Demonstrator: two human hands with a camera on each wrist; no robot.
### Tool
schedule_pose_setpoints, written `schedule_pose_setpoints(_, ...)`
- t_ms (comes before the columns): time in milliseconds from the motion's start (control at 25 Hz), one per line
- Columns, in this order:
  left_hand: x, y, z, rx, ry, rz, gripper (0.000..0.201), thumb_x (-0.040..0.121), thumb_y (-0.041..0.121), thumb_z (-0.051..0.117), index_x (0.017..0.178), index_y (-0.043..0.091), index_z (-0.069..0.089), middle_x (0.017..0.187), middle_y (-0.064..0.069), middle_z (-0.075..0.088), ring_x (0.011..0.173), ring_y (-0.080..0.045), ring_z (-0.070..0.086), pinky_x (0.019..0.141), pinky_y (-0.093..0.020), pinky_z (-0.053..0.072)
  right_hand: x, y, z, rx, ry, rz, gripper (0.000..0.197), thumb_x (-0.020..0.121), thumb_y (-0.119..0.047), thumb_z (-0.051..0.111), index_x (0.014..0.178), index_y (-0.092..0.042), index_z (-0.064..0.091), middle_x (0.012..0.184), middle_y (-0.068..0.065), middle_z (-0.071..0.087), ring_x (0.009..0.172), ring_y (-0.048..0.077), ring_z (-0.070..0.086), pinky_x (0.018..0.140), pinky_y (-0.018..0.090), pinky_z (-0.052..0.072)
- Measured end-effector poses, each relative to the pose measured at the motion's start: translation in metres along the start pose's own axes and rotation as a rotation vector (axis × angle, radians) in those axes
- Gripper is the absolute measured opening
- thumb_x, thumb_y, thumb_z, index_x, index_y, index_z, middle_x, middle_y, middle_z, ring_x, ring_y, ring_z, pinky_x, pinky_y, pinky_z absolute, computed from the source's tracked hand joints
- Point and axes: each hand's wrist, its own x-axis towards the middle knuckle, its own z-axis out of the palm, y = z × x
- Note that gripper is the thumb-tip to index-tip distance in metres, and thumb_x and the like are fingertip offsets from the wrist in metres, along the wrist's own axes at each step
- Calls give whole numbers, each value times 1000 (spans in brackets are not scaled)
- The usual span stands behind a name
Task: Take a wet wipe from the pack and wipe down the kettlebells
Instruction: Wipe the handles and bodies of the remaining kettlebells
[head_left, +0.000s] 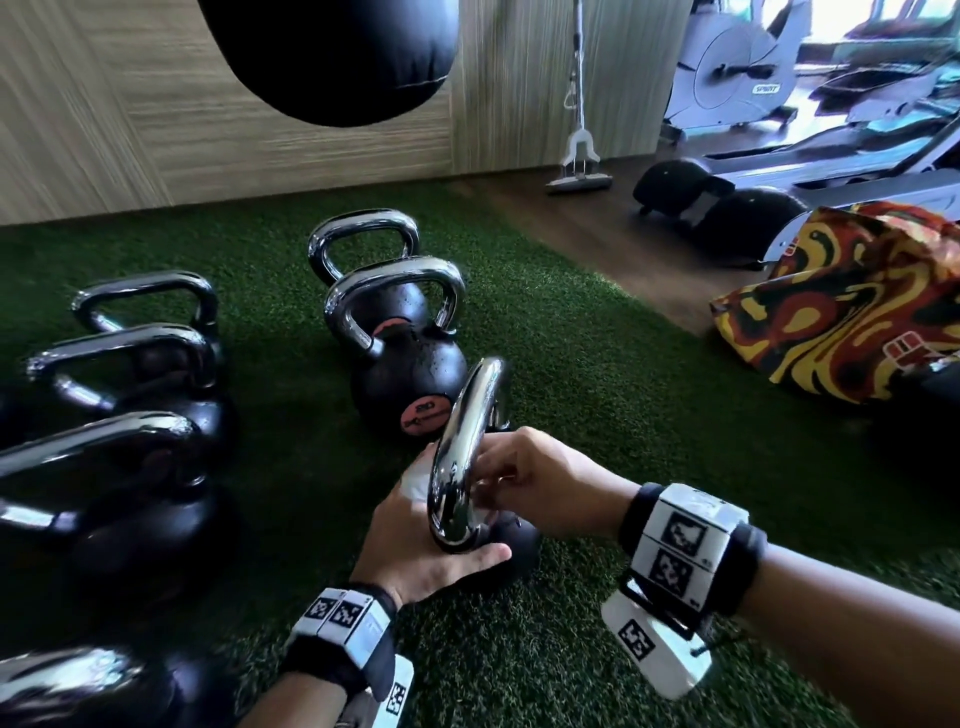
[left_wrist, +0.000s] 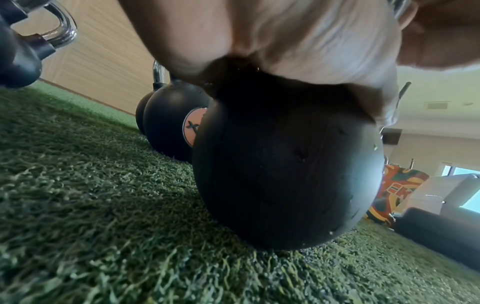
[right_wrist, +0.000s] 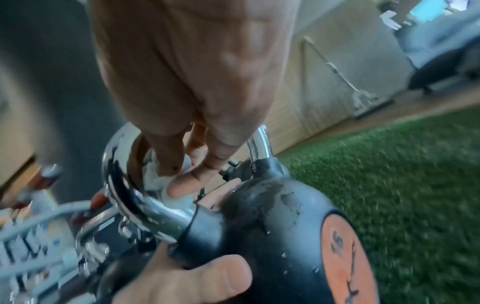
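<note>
A black kettlebell with a chrome handle (head_left: 462, 441) stands on the green turf in front of me; its round body fills the left wrist view (left_wrist: 285, 164). My left hand (head_left: 426, 545) grips it at the base of the handle, the thumb lying along the body (right_wrist: 182, 277). My right hand (head_left: 540, 488) reaches through the handle loop, and its fingertips pinch a white wet wipe (right_wrist: 168, 181) against the inside of the chrome. A white fold of the wipe (left_wrist: 337, 51) also shows under my left palm. Water drops sit on the body. The wipe pack is not in view.
Two more kettlebells (head_left: 410, 374) stand just behind, and several others (head_left: 119, 374) line the left side. A black punching bag (head_left: 332, 57) hangs ahead. A patterned orange bag (head_left: 852, 306) lies right; a mop (head_left: 579, 156) and exercise machines (head_left: 753, 67) stand beyond.
</note>
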Motion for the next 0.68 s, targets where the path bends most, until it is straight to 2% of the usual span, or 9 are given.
schedule_pose_setpoints(80,-1,1,0,-11,-13,-16,70,48,65,92,104,28,73,100,18,75,96,7,70,89,-25,58,0,-1,0,52,-14,-27,23,82,12,67,96,-2,78,101,-7,72,95,6,69,82,18,52)
schedule_pose_setpoints(200,-2,3,2,-89,-33,-61,55,48,58,94,93,32,77,103,10,77,96,4,72,88,-19,57,5,4,1,-27,-36,-17,19,84,3,70,98,-7,78,103,-2,76,94,14,72,83,26,57)
schedule_pose_setpoints(280,-3,1,4,-51,-34,-74,64,47,69,90,95,30,76,100,12,76,96,2,72,88,-18,56,6,5,-2,8,-69,20,14,87,-5,71,99,-8,77,97,6,78,85,18,72,79,39,59)
schedule_pose_setpoints(320,-2,-1,4,-19,-24,-80,72,46,75,88,100,31,74,101,13,75,98,1,71,90,-22,56,4,7,-4,102,-75,49,11,88,-8,72,98,-3,75,93,13,77,81,17,69,75,41,56)
schedule_pose_setpoints(360,-2,-2,5,4,-6,-65,78,45,76,88,107,33,71,107,14,74,103,0,69,95,-26,56,1,6,-4,273,-60,100,17,89,-9,73,97,6,70,90,21,73,78,16,66,73,40,53)
schedule_pose_setpoints(440,-2,1,4,-19,30,-24,88,45,65,94,122,34,64,121,14,69,116,-1,64,103,-31,52,-6,-3,1,777,19,238,30,89,-8,71,98,19,61,91,24,67,75,16,69,73,34,55)
schedule_pose_setpoints(520,-3,8,4,-27,59,-1,96,44,55,97,129,29,60,127,15,66,120,-2,62,106,-33,50,-4,-7,3,1152,193,321,13,93,3,60,101,13,63,91,17,72,73,16,74,71,25,61)
schedule_pose_setpoints(600,-4,9,5,-48,77,-6,98,44,53,98,131,29,58,127,17,65,121,-1,61,107,-33,49,1,-7,1,1287,345,375,9,94,8,55,96,6,64,88,14,71,71,17,75,68,20,61)
schedule_pose_setpoints(680,-5,9,5,-59,80,-9,102,45,54,97,134,27,55,130,17,64,123,-1,59,107,-35,49,2,-10,1,1331,383,421,8,92,10,57,96,5,61,88,16,68,70,18,75,65,20,61)
